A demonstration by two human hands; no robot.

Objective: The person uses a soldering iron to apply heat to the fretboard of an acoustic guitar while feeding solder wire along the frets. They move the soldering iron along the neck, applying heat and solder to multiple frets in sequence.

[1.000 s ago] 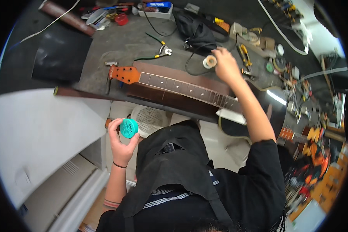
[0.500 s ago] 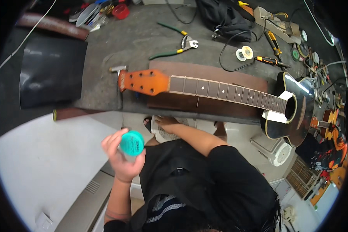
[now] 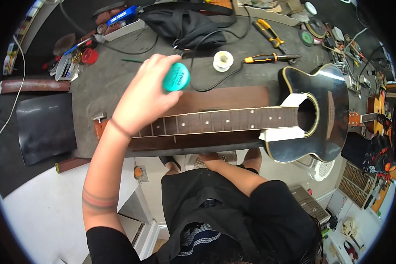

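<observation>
My left hand (image 3: 149, 90) is wrapped round a small container with a round teal lid (image 3: 177, 77). It holds the container above the bench, over the neck end of a black acoustic guitar (image 3: 290, 149). Only the lid shows; the body is hidden by my fingers. My left forearm covers part of the orange headstock (image 3: 100, 128). The dark fretboard (image 3: 215, 122) runs across the bench on a brown pad (image 3: 233, 97), with white sheets (image 3: 284, 133) beside the sound hole. My right hand (image 3: 210, 160) is low by a stool beneath the bench edge, its fingers mostly hidden.
Behind the guitar are a solder spool (image 3: 223, 61), a black-and-orange corded tool (image 3: 268, 58), yellow-handled pliers (image 3: 270, 34) and a black bag (image 3: 185, 26). A black sheet (image 3: 46, 127) lies at left. Tools crowd the far right.
My left hand has carried the teal-lidded container from beside my lap up over the bench and guitar neck. The view has shifted right. My right hand stays low by the stool.
</observation>
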